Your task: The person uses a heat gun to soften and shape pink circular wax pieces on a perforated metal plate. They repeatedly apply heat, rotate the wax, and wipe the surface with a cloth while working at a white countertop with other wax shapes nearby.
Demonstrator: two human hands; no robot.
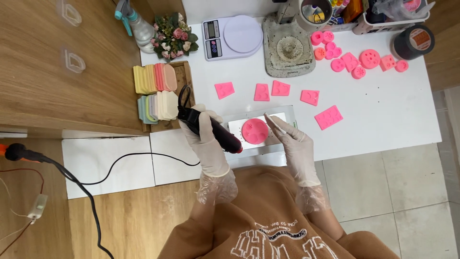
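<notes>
My left hand (205,144), in a thin clear glove, grips a black corded hand tool with a red tip (218,132). The tip points at the left side of a round pink mould (255,130) lying on a small white tray (282,118) near the table's front edge. Also gloved, my right hand (293,143) has its fingers spread and rests on the tray's right end beside the mould. The tool's black cable runs off to the left across the floor.
Several pink square and round moulds (328,117) lie scattered over the white table (383,120). A wooden rack of pastel slabs (155,96) stands at left. At the back are a digital scale (232,36), a flower pot, a spray bottle and a grey mat.
</notes>
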